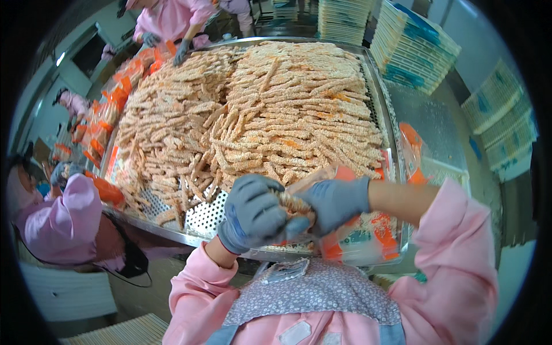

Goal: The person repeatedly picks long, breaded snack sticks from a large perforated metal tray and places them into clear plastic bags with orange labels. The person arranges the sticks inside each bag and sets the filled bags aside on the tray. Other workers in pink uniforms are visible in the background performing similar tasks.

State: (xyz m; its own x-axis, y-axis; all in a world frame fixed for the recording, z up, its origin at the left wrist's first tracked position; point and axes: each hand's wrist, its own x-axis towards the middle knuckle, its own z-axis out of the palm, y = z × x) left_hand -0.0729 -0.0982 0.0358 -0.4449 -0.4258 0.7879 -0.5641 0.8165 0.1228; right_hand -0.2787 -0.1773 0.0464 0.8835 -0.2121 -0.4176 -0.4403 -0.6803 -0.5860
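Breaded food sticks point(297, 129) lie in a thick layer over a large perforated metal tray table point(207, 213) in front of me. My left hand point(257, 211), in a grey glove, closes around a bunch of breaded sticks point(295, 205) just above the near edge. On the right of the same bunch is my right hand point(334, 207), also gloved in grey, at the mouth side of a clear plastic bag with orange print point(310, 181). How far the sticks are inside that bag cannot be told. More printed plastic bags point(362, 241) lie flat under my right forearm.
A co-worker point(60, 220) holds an orange bag at the left edge; another point(168, 21) reaches over the far left corner. Filled bags point(105, 108) line the left rim. Stacked trays point(414, 47) stand beyond the right corner. An orange-printed bag point(412, 146) lies on a side surface at right.
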